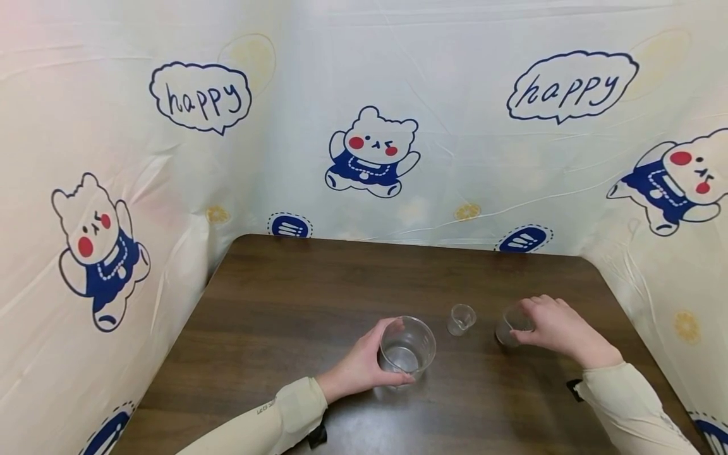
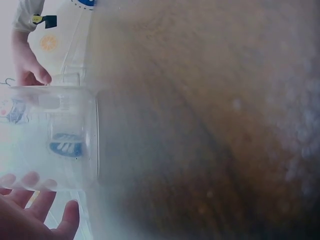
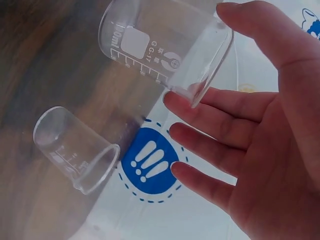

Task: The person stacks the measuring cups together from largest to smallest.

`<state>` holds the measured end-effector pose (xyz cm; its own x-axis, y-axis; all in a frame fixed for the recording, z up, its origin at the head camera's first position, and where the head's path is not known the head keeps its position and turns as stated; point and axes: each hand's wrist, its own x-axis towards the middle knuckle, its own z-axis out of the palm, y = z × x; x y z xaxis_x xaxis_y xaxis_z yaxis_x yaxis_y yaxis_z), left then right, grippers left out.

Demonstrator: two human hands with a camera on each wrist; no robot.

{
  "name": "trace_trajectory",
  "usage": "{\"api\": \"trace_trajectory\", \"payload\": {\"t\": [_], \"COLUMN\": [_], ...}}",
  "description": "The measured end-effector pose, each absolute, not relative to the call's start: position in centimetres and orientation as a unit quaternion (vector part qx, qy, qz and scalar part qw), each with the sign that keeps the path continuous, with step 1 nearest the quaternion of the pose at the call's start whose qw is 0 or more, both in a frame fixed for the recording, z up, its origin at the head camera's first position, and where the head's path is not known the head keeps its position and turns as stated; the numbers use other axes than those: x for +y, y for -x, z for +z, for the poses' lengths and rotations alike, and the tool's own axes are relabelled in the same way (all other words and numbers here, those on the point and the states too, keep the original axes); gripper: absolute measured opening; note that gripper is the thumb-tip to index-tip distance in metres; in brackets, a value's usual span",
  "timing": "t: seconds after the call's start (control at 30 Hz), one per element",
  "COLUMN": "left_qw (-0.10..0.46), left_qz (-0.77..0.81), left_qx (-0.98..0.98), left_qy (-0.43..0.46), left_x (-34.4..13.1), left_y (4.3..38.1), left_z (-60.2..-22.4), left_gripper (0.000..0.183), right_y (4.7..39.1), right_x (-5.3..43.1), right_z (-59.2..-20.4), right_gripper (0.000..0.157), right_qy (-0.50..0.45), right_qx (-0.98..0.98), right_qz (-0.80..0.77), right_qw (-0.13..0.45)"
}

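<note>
My left hand grips the largest glass beaker, thumb on the near side and fingers on the far side. In the left wrist view its fingertips press against the clear wall of that beaker. Over to the right, my right hand pinches a medium beaker at the rim. White graduation marks and lettering show on this medium beaker in the right wrist view, with the thumb and a finger on opposite sides. Between the hands stands a small beaker, upright and untouched.
A dark brown wooden table with rounded corners carries the beakers. Pale curtains printed with cartoon bears and "happy" bubbles rise behind it and on both sides.
</note>
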<state>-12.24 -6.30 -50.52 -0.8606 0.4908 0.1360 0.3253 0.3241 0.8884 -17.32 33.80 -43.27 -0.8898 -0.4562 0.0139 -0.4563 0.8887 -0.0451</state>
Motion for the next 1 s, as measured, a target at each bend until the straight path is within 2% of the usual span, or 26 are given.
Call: {"api": "trace_trajectory", "payload": {"t": [0.47,1.0], "left_qw": [0.079,0.083], "left_qz": [0.525,0.518], "left_qx": [0.809,0.813], "left_qy": [-0.252,-0.251], "left_x": [-6.4,-6.4], "left_y": [12.2,12.3], "left_z": [-50.5,-50.3], "left_gripper": [0.095,0.095], "right_y": [16.8,16.0], "right_x": [33.6,31.8], "right_z": [-41.2,-39.3], "right_gripper": [0.052,0.05], "right_qy": [-0.243,-0.277], "right_qx": [-0.97,-0.96], "right_qz": [0.029,0.034], "right_qw": [0.011,0.033]}}
